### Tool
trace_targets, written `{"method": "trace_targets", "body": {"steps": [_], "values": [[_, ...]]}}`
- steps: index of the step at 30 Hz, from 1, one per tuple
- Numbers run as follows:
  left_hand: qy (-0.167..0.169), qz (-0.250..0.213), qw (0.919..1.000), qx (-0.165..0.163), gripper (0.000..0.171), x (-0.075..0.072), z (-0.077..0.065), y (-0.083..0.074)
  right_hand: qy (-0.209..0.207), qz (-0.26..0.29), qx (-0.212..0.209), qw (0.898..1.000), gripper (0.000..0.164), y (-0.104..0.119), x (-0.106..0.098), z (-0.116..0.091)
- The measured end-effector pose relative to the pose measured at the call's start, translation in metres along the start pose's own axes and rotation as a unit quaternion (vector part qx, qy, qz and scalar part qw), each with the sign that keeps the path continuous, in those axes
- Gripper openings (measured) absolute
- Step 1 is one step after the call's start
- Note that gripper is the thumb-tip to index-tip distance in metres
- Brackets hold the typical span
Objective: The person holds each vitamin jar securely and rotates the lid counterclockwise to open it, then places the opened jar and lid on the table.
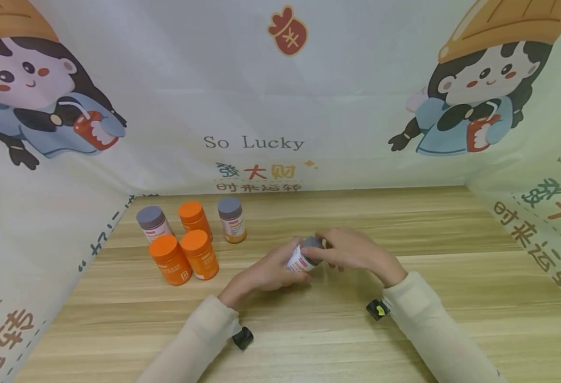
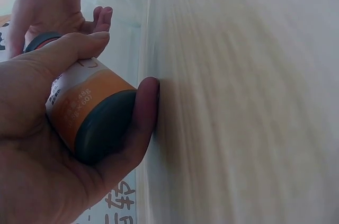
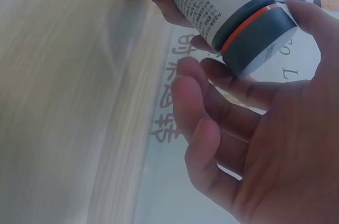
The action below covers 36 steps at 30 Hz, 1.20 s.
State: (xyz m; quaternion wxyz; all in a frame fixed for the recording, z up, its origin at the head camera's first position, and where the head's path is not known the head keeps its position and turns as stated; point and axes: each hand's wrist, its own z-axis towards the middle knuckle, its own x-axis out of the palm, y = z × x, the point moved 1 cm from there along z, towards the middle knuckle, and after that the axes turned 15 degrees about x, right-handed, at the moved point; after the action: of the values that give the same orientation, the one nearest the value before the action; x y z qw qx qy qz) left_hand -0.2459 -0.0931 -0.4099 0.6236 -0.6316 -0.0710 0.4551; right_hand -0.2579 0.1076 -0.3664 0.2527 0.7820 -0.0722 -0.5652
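Note:
A supplement bottle (image 1: 299, 261) with a white and orange label is tilted above the table, its cap end up and to the right. My left hand (image 1: 271, 270) grips its body, thumb along one side and fingers curled underneath; the dark base (image 2: 108, 126) shows in the left wrist view. My right hand (image 1: 354, 250) pinches the grey bottle cap (image 3: 259, 38) between thumb and index finger. An orange ring shows at the cap's lower edge in the right wrist view. The other right fingers are loosely bent and hold nothing.
At the left stand three orange jars (image 1: 170, 260) and two grey-capped bottles (image 1: 232, 221), all upright on the wooden table (image 1: 280, 340). A printed white cloth (image 1: 337, 117) walls the back and both sides.

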Motion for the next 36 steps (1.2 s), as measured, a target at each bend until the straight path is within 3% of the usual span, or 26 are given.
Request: {"method": "trace_targets", "body": {"steps": [5,13,23,31,36], "values": [[-0.001,-0.002,1.0,-0.005,0.059,0.0005,-0.0003,-0.0004,0.005,0.005,0.014,1.0,0.052,0.0001,-0.0009,-0.0013],[-0.007,-0.005,0.9999,-0.008,0.052,0.0005,0.001,-0.0008,-0.002,-0.003,0.006,1.0,0.052,-0.001,-0.0036,-0.0016],[0.0,0.01,0.9999,0.009,0.048,-0.0002,0.0011,-0.0006,-0.019,-0.022,-0.002,1.0,0.053,-0.0017,-0.0036,-0.0019],[-0.009,-0.021,0.9997,-0.012,0.055,0.0007,-0.0004,-0.0066,-0.007,-0.003,0.0,1.0,0.049,0.0002,-0.0045,-0.0029],[-0.008,-0.006,0.9999,-0.012,0.051,0.0005,0.0002,-0.0086,-0.011,-0.004,-0.005,1.0,0.051,-0.0015,-0.0036,-0.0023]]}}
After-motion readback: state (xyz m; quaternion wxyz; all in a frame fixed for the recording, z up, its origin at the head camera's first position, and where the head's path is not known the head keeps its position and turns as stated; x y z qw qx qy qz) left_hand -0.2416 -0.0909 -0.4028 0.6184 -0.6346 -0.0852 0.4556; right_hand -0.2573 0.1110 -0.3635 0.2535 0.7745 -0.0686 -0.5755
